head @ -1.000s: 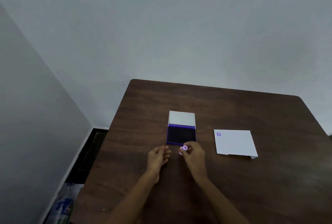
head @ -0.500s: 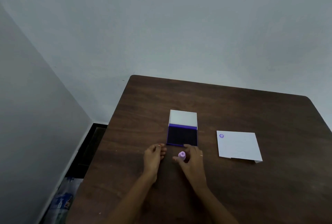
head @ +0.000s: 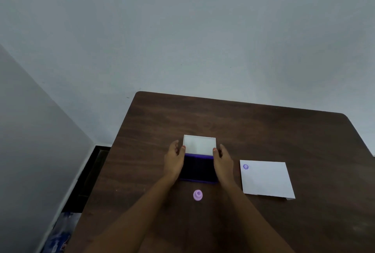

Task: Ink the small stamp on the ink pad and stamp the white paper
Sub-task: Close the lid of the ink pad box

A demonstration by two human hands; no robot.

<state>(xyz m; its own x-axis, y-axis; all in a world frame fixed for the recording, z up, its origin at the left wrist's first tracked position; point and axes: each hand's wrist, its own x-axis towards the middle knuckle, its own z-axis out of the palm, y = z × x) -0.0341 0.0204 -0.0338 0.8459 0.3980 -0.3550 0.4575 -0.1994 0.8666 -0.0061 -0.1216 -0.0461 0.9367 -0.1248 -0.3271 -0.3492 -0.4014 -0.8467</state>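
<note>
The dark brown wooden table (head: 263,131) fills the lower part of my view, its far edge against a pale grey wall (head: 182,29); to its left, down on the floor, lies something blue and blurred that I cannot make out. On the right of the table lies the white paper (head: 266,180), flat, with one small purple stamp mark (head: 245,167) in its far left corner and its near right corner folded a little; it sits well apart from my hands. In the middle is the ink pad (head: 199,168), open, its dark purple inked face toward me and its white lid (head: 199,144) standing up behind it. My left hand (head: 175,160) lies along the pad's left side and my right hand (head: 223,161) along its right side; both are spread loosely, fingers extended and slightly apart, with the thumbs touching the lid's lower corners; neither is clamped around anything, though whether the palms press the pad's sides I cannot tell. The small stamp (head: 197,195), pale purple and round, stands alone on the table just on the near side of the pad, between my forearms, touched by neither hand.
</note>
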